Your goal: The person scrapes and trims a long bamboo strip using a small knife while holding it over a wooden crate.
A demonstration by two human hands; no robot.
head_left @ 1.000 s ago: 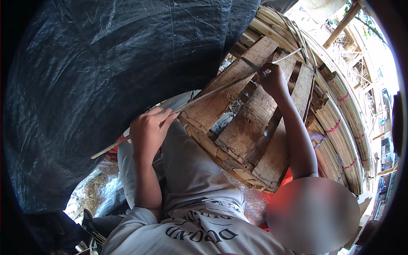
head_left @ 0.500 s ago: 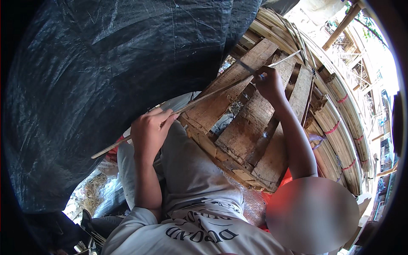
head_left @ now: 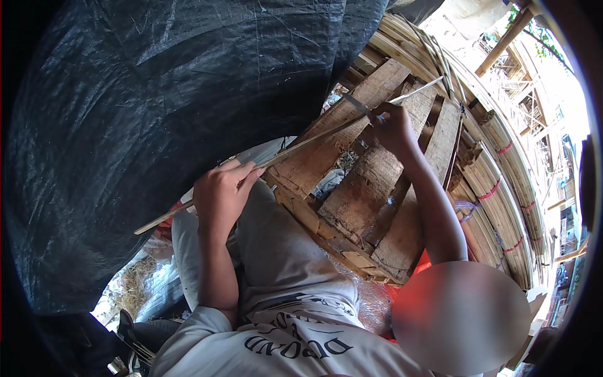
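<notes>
A long thin wooden strip [head_left: 314, 139], likely bamboo, slants from low left to upper right across my lap and a pallet. Closed around its lower part, my left hand [head_left: 220, 191] grips it with the thumb along the top; the strip's tail juts out past the wrist. Farther up, my right hand [head_left: 392, 130] is closed on a knife, its handle hidden in the fingers. The dark knife blade [head_left: 356, 104] points up and left, crossing the strip. Beyond that hand the strip's far end looks paler.
A rough wooden pallet [head_left: 358, 201] with gaps between its boards lies under the strip. A black tarp [head_left: 169, 94] hangs at the left. Bundles of wooden strips [head_left: 499, 188], tied with red bands, are stacked along the right. Straw and plastic [head_left: 141, 283] show at lower left.
My right hand has shifted slightly down and left along the strip, and the knife blade has turned and moved a little. My left hand stays in place.
</notes>
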